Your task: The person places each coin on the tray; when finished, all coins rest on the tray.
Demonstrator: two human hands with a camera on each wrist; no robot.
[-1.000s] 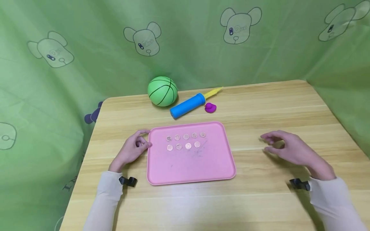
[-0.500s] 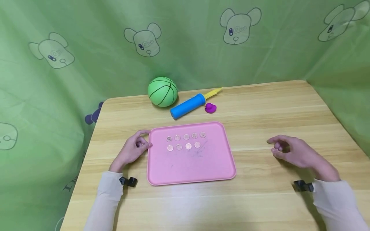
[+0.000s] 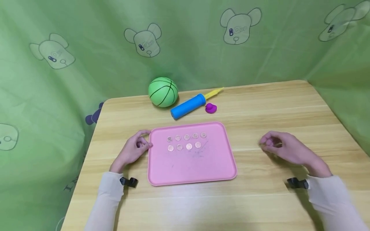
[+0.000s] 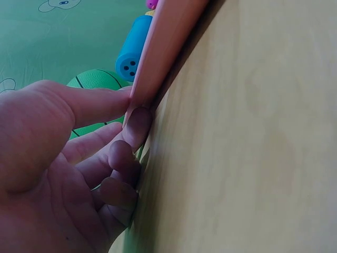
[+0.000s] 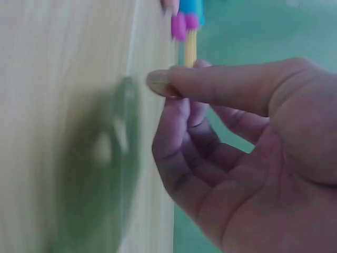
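The pink tray (image 3: 192, 168) lies on the wooden table with several coins (image 3: 187, 137) set out in two rows across its far half. At its left side, my left hand (image 3: 133, 149) pinches the rim between thumb and fingers; the left wrist view shows the thumb against the upper edge and a fingertip (image 4: 138, 121) at the outer wall. Right of the tray, just above the table, my right hand (image 3: 284, 147) pinches a single coin (image 5: 158, 82) between thumb and forefinger, seen edge-out in the right wrist view. Its other fingers are curled behind.
Behind the tray sit a green ball (image 3: 163, 92) with black lines, a blue pump (image 3: 188, 106) with a yellow end, and a small purple hat-shaped thing (image 3: 211, 108). A green curtain (image 3: 190, 61) hangs along the table's back edge.
My right hand drew away to the right, then came back left toward the tray, its thumb and forefinger closing together. The left hand, tray and coins on it stay put.
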